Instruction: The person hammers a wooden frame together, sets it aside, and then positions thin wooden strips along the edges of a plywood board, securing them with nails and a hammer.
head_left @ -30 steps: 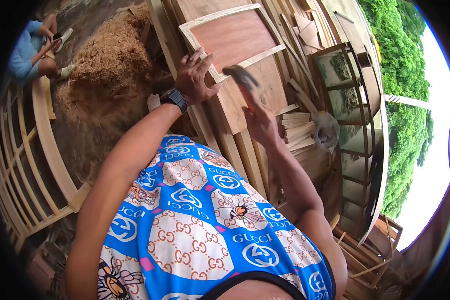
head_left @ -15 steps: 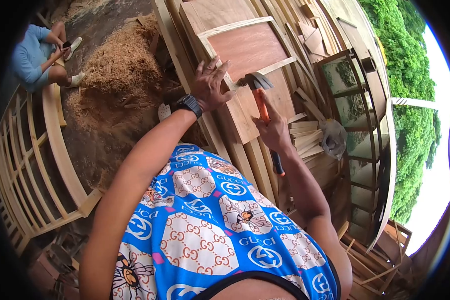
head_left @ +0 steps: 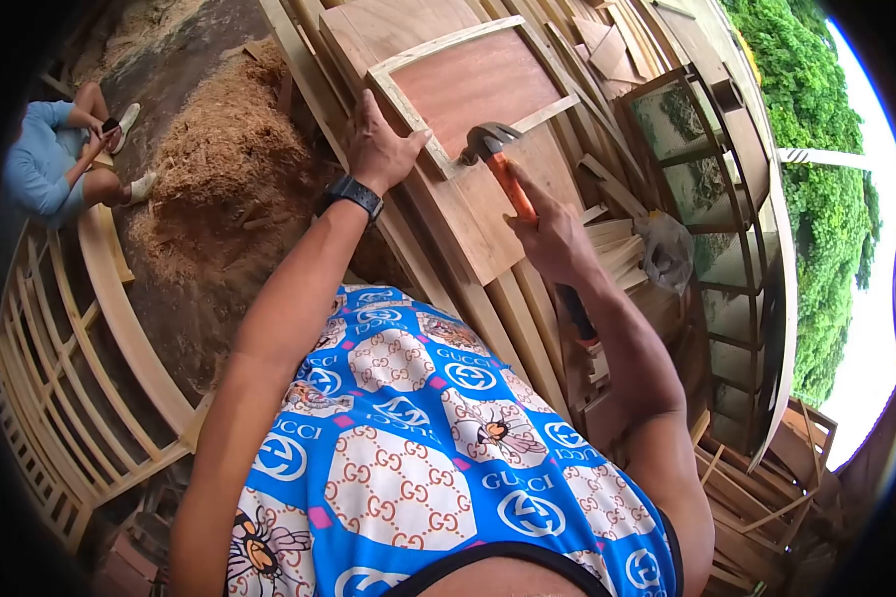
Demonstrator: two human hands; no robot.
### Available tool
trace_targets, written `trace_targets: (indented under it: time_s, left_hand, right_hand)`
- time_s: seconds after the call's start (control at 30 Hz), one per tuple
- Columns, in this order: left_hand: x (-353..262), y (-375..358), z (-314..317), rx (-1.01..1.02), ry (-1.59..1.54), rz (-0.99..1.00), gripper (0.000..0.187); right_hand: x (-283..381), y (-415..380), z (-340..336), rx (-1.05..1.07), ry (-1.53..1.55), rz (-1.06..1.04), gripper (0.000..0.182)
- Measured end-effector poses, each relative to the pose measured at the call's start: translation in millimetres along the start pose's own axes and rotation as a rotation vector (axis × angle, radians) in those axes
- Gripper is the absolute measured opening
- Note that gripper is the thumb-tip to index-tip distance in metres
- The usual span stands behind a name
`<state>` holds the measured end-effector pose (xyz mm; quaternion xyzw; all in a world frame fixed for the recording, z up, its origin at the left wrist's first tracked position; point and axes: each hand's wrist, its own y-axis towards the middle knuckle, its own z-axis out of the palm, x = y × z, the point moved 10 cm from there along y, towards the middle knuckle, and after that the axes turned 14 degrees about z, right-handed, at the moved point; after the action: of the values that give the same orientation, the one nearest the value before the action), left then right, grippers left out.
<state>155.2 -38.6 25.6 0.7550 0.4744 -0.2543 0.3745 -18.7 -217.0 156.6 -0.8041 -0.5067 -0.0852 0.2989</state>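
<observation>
My right hand (head_left: 556,244) is wrapped around the orange and dark handle of a claw hammer (head_left: 513,187). The hammer's head is down at the near corner of a thin wooden frame (head_left: 436,159), with the claw pointing right. A reddish plywood panel (head_left: 473,85) fills the frame, which lies on a wider plywood board (head_left: 513,224). Beside the frame's left strip is my left hand (head_left: 380,149), thumb spread towards the strip and fingers stretched out. It wears a dark watch; whether it touches the frame is hard to tell.
Long timber lengths (head_left: 314,119) lie under and beside the board. To the right stand a plastic bag (head_left: 665,249) and a divided wooden case (head_left: 712,214). Left are a sawdust heap (head_left: 214,149), a slatted wooden piece (head_left: 119,308) and a seated person (head_left: 55,159) holding a phone.
My left hand has drawn back from the frame's corner to its left side, fingers now pointing up and away. The hammer head remains near the corner, and the view has shifted slightly.
</observation>
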Motion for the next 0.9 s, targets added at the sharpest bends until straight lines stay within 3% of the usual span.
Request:
trace_targets:
  time_s: [0.23, 0.3, 0.43, 0.5, 0.57, 0.63, 0.7, 0.77, 0.9]
  left_hand:
    - [0, 10, -11, 0.102, -0.153, -0.225, 0.12]
    - [1, 11, -10, 0.202, -0.201, -0.278, 0.122]
    - [0, 1, -15, 0.107, -0.094, -0.215, 0.122]
    - [-4, -4, -19, 0.058, -0.082, -0.18, 0.122]
    - [-3, -8, -20, 0.077, -0.114, -0.196, 0.121]
    - [-7, -7, -21, 0.063, -0.116, -0.172, 0.12]
    - [-4, -8, -18, 0.051, -0.15, -0.16, 0.118]
    - [-7, -9, -19, 0.021, -0.159, -0.123, 0.118]
    - [-6, -15, -18, 0.061, -0.17, -0.187, 0.118]
  right_hand:
    - [46, 7, -17, 0.076, -0.086, -0.024, 0.069]
    - [62, 14, -17, 0.099, -0.089, -0.112, 0.068]
    - [77, 7, -27, 0.125, -0.087, -0.068, 0.073]
    - [83, 5, -39, -0.013, -0.07, -0.18, 0.072]
    - [81, 11, -32, -0.007, -0.037, -0.22, 0.07]
    - [65, 22, -7, 0.191, -0.2, -0.151, 0.07]
    - [69, 19, -12, 0.207, -0.21, -0.178, 0.07]
    - [87, 8, -30, 0.058, -0.114, -0.338, 0.07]
    - [95, 2, -39, -0.037, -0.056, -0.348, 0.07]
